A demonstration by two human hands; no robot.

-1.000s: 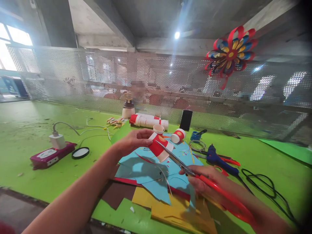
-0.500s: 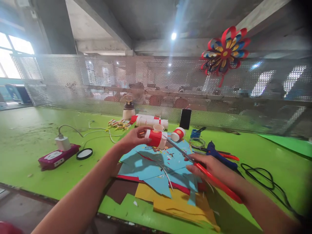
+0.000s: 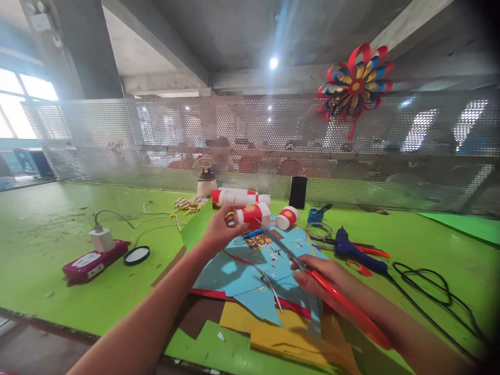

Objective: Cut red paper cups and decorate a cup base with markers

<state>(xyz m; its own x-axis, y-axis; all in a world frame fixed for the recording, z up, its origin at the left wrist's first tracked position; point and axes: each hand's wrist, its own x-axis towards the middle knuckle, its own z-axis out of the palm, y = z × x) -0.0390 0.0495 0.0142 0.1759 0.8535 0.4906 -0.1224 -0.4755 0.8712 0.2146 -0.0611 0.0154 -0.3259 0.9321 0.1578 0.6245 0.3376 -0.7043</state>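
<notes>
With our left hand [image 3: 224, 226] we are holding a red-and-white paper cup [image 3: 253, 214], fingers and thumb closing round its left end. Our right hand [image 3: 332, 271] is gripping the scissors [image 3: 287, 252] by their red handles; whether the blades are parting at all, we cannot tell. The cup is lying on its side in the air, its long axis running roughly left to right, straight out from the left fingers, so the left hand is by far the nearer. From the right hand, the cup is sitting forward and to the left, and the blades are pointing slantwise along that line. Their tips are overlapping the cup's lower right side in our view, though we are not able to say if they are touching it. Below both, blue paper [image 3: 261, 302] is bearing small scraps. Just right of the held cup, a second cup [image 3: 287, 217] is lying tipped over; behind, stacked cups [image 3: 240, 198] are lying lengthwise. Farther right, a blue glue gun [image 3: 357, 252] is resting on the green table [image 3: 425, 234].
</notes>
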